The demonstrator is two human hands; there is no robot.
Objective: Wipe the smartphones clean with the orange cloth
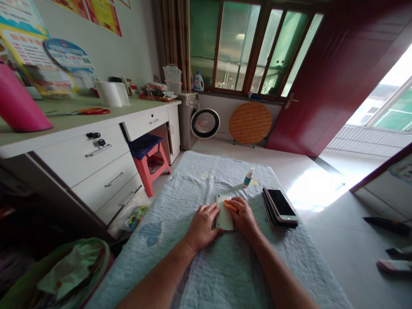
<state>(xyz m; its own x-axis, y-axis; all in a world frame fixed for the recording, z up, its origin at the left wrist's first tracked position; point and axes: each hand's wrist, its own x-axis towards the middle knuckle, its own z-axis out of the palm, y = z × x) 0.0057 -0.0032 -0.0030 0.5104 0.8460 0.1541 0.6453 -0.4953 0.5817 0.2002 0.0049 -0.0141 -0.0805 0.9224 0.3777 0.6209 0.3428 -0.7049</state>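
the left forearm (162,274), towards seven o'clock, and the right forearm (279,267), towards five, are bare along their visible length, rounded and narrowing towards twelve. the left hand (202,226) and the right hand (245,217) are bare too.

A wrinkled, pale blue cloth (174,253) with darker patches covers the desk (196,161). On it lie a pale phone (224,219), a stack of phones (283,205) and an upright bottle (247,180).
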